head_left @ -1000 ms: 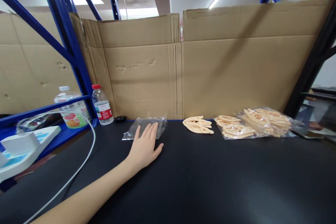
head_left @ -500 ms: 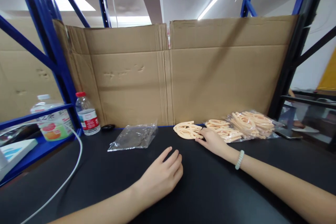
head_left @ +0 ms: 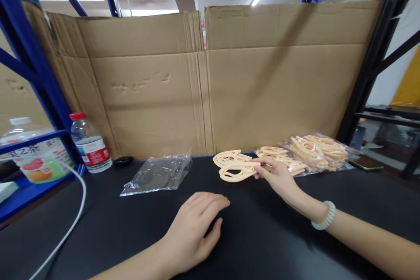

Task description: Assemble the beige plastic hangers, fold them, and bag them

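Observation:
My right hand (head_left: 277, 174) pinches one peach-coloured flat plastic piece (head_left: 234, 172) and holds it just above the black tabletop (head_left: 131, 227). Behind that piece lies a small loose pile of the same pieces (head_left: 228, 157). My left hand (head_left: 193, 227) rests on the tabletop with its fingers loosely curled and nothing in it. A stack of clear plastic bags (head_left: 155, 173) lies flat to the left of the pile, apart from both hands.
Clear bags filled with the same peach pieces (head_left: 315, 153) lie at the back right. A cardboard wall (head_left: 203, 83) closes the back. A water bottle (head_left: 88, 144) and a small black object (head_left: 123, 161) stand at the left, a white cable (head_left: 70, 223) crosses the left edge. Blue rack posts stand either side.
My left hand left the clear bags and drew back to the middle of the table. My right hand came in, reached the loose pile and lifted one peach piece off it.

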### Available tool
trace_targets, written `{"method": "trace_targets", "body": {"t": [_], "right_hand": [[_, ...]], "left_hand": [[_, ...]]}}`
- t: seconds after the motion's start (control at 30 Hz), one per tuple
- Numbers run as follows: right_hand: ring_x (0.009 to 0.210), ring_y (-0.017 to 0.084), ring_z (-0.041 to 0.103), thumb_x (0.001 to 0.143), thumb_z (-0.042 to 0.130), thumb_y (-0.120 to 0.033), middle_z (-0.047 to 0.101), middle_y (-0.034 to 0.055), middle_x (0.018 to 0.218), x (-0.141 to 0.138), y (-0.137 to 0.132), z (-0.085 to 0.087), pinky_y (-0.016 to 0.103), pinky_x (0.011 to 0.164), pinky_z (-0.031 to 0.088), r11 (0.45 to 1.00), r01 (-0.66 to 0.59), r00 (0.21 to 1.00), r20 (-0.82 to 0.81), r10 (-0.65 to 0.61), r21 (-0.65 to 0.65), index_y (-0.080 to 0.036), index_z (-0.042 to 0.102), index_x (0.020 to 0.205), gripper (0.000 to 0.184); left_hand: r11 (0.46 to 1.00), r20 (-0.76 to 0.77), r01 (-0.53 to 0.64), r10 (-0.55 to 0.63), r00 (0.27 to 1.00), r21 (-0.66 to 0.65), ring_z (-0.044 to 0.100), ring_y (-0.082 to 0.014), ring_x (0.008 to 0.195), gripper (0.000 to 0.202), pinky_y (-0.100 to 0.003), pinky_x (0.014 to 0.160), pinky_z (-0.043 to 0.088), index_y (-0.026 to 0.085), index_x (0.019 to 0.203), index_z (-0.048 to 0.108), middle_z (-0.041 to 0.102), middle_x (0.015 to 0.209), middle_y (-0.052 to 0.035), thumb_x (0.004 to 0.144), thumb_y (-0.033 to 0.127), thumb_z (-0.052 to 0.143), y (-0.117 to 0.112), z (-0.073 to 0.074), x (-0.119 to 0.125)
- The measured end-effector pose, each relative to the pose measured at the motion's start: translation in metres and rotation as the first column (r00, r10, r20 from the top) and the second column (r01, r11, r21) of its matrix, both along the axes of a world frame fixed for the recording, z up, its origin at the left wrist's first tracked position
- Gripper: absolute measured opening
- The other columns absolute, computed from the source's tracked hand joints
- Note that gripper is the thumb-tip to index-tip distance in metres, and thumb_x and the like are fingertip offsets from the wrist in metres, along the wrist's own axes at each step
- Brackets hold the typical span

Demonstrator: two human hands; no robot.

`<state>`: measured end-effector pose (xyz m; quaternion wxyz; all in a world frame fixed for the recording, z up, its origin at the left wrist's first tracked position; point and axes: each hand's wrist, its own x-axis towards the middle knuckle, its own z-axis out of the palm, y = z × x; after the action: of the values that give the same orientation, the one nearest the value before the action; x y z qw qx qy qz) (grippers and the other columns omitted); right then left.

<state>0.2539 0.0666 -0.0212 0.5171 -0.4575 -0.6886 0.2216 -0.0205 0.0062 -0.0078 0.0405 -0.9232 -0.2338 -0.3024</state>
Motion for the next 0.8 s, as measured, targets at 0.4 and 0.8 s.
{"method": "trace_targets", "body": {"t": [0.4,0.8], "right_hand": [[0.079,0.017,0.062,0.092,0.057,-0.024,0.065,0.0045,0.090,-0.045,-0.087,0.031,0.027,0.068,0.051,0.970,-0.237,0.967,0.102,0.232,0.047,-0.024,0.069,0.098,0.013],[0.075,0.015,0.058,0.091,0.053,-0.016,0.060,0.0042,0.087,-0.032,-0.071,0.026,0.027,0.065,0.045,0.955,-0.280,0.907,0.300,0.295,-0.095,-0.021,0.072,0.095,0.020]], "left_hand": [[0.981,0.301,-0.096,0.144,0.943,-0.170,0.067,-0.0172,0.078,0.023,-0.029,0.070,0.055,0.025,0.112,0.061,0.072,0.092,-0.0026,0.090,0.030,0.061,-0.005,-0.005,0.002],[0.924,0.438,-0.082,0.253,0.863,-0.372,0.067,-0.0150,0.085,0.015,-0.025,0.077,0.050,0.026,0.108,0.062,0.071,0.096,0.0014,0.095,0.025,0.056,-0.008,-0.003,0.002]]}}
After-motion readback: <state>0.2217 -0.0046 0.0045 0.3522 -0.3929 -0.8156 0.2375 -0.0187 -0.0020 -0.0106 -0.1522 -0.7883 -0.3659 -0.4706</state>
